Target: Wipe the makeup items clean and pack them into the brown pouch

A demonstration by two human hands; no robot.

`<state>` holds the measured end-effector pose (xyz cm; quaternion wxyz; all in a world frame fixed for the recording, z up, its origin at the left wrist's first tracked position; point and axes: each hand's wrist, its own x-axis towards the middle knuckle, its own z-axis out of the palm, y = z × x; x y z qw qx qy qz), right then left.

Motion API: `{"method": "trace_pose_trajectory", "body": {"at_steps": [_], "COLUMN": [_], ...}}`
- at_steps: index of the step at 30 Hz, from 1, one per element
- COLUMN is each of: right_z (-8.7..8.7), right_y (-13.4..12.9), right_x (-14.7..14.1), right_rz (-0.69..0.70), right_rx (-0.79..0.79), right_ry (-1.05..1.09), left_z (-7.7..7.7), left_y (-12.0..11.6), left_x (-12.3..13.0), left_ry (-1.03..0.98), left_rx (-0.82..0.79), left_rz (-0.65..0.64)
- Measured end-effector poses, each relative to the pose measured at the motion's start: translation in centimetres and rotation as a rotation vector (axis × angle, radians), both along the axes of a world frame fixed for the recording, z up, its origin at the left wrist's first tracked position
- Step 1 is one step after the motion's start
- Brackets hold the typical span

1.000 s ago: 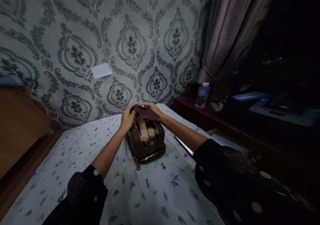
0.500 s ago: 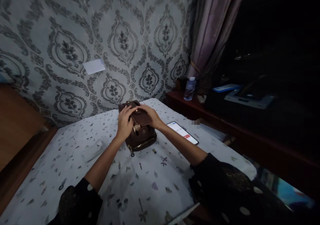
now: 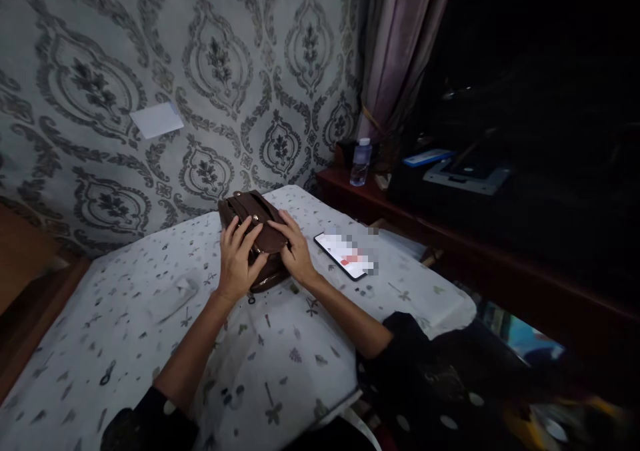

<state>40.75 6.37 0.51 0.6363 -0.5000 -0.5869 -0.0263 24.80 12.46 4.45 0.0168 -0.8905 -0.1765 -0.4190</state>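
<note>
A brown leather handbag with gold-coloured fittings sits on the bed, its flap facing up and towards me. My left hand grips its left side, fingers spread over the top and the thumb by the flap's lower edge. On the opposite side, my right hand holds the bag at the flap's right edge. My palms and fingers hide parts of both sides. To the right of the bag, a phone with a lit, partly blurred screen lies on the sheet.
The bed wears a white patterned sheet; a crumpled whitish cloth lies to the left. Along the right runs a dark red ledge with a plastic bottle. Patterned wallpaper rises behind the bed, with a purple curtain beside it.
My hands have moved apart from the top of the flap to the bag's two sides, uncovering more of its top. The view has shifted, so surroundings sit further left.
</note>
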Motion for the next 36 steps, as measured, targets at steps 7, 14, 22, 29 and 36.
{"method": "trace_pose_trajectory", "body": {"at_steps": [7,14,22,29,36], "right_z": [-0.3,-0.9,-0.4,-0.7,-1.3], "right_y": [-0.8,-0.2,-1.0,-1.1,-0.5], "right_x": [-0.4,-0.5,0.0,0.1,-0.3], "right_rz": [-0.01,-0.016,0.019,0.028,-0.044], "right_rx": [-0.04,-0.018,-0.087,-0.109,-0.105], "right_ry": [-0.06,-0.083,-0.198,-0.171,-0.202], "left_z": [-0.8,-1.0,-1.1,-1.3,-1.1], "left_y": [0.4,0.2,0.0,0.1,0.4], "left_x": [0.9,1.2,1.0,1.0,0.4], "left_ry": [-0.112,-0.111,-0.079,-0.08,-0.082], "left_rx": [0.012,-0.004,-0.047,-0.048,-0.065], "left_rz": [-0.001,0.01,0.005,0.008,-0.092]}}
